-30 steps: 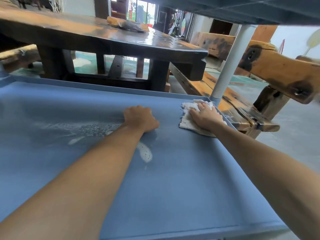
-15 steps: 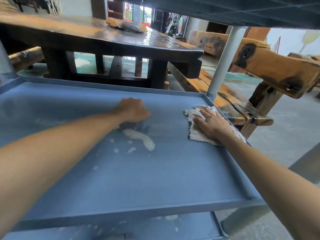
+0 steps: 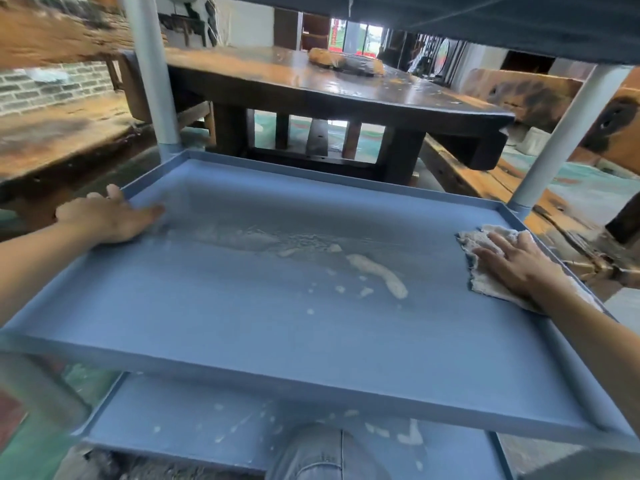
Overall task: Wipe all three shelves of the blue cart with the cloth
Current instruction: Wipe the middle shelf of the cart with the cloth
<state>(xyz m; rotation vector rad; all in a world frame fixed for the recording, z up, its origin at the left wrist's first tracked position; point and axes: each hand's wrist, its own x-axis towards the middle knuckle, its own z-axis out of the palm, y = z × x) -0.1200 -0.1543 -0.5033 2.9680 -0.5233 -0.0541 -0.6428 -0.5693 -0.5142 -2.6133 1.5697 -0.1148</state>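
Middle shelf of blue plastic cart [image 3: 242, 341], streaked with one long whitish smear [image 3: 377, 275]. One frayed white cloth [image 3: 485, 282] is pressed flat at the right edge by the right hand [image 3: 516, 268], fingers spread. The left hand [image 3: 107, 216] is laid across the left rim, fingers straight, together. Two grey posts; no legible writing.

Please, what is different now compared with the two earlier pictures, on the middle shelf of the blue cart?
The left hand moved from the middle of the shelf to its left rim and now rests there, fingers straight. It took hold of nothing. The right hand stayed flat on the cloth by the right edge; the white smear remains unwiped.
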